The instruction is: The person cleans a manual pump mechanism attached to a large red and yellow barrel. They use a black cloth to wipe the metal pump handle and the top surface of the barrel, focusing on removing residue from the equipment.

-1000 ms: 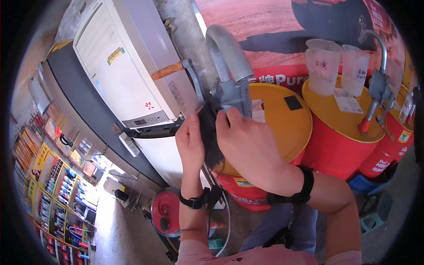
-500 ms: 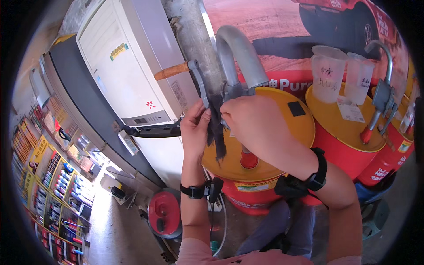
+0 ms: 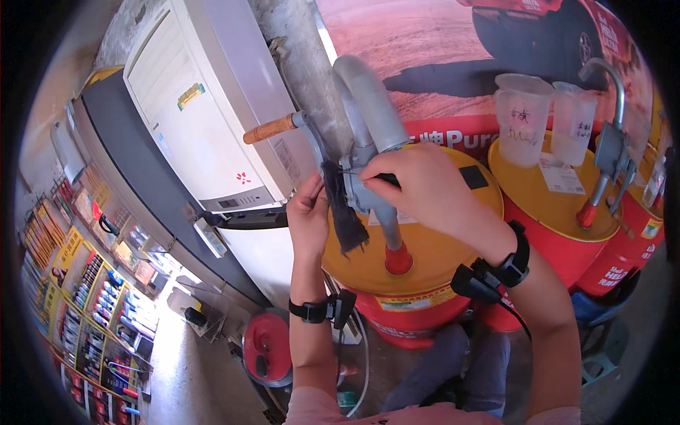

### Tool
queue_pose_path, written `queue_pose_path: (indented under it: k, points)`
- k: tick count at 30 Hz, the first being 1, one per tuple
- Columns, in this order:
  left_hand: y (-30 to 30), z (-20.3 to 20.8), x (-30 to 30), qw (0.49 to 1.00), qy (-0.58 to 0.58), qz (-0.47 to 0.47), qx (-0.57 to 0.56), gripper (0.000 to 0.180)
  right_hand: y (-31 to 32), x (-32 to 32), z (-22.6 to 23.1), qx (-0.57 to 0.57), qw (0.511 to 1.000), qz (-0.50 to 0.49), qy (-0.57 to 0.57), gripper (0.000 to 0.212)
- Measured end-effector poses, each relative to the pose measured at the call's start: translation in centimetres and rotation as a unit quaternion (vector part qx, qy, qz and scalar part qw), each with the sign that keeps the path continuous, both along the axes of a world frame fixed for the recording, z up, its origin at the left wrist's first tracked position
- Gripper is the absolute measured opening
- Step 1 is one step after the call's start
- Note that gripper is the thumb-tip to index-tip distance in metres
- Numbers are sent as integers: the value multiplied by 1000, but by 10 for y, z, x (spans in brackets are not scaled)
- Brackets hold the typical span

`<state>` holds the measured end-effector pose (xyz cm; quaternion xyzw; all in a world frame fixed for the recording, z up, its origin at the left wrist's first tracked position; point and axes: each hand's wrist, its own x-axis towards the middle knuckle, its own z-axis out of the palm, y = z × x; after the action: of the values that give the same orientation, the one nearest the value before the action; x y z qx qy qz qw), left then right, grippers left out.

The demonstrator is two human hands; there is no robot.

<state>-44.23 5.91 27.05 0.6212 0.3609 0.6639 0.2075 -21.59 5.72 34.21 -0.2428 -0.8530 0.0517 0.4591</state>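
Observation:
A grey hand-crank drum pump (image 3: 363, 180) stands on a red drum with a yellow lid (image 3: 439, 234). Its crank has a wooden handle (image 3: 269, 129). Dark frayed cloth (image 3: 347, 219) hangs at the crank's lower end, beside the pump body. My left hand (image 3: 308, 212) is closed in a pinch at the cloth's left edge, its fingertips partly hidden. On the other side, my right hand (image 3: 421, 188) pinches a thin dark strand that runs toward the cloth, with something dark partly hidden in its palm.
Behind the pump rises its curved spout (image 3: 375, 106). Translucent measuring jugs (image 3: 523, 120) and a second pump (image 3: 610, 156) stand on the drum at right. A white appliance (image 3: 205, 106) is at left. A red-topped container (image 3: 267, 345) sits on the floor.
My right hand has drawn back right from the cloth, exposing the pump body and a thin strand. My left hand shifted slightly left and down. The cloth hangs more bunched.

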Motion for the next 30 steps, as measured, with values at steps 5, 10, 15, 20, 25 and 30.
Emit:
queue_pose_path:
  k: [5, 10, 15, 20, 25, 30]
  points:
    - [-1, 1, -1, 1000, 4, 6, -19, 38, 6, 0, 0, -112, 983, 87, 118, 17]
    - [-1, -1, 1, 1000, -8, -3, -12, 42, 8, -9, -12, -153, 965, 93, 193, 16]
    - [-3, -1, 1, 1000, 1, -12, -7, 41, 13, -23, -12, -169, 931, 117, 301, 14]
    - [-3, -2, 1, 999, -17, -25, -11, 36, 11, -38, -14, -68, 944, 74, 315, 15]
    - [-2, -4, -1, 999, -20, 15, -36, 31, 5, -40, -11, -14, 964, -11, 264, 18]
    - [-1, -5, -1, 999, -32, -4, -13, 29, 4, -37, -3, 7, 976, -55, 210, 19]
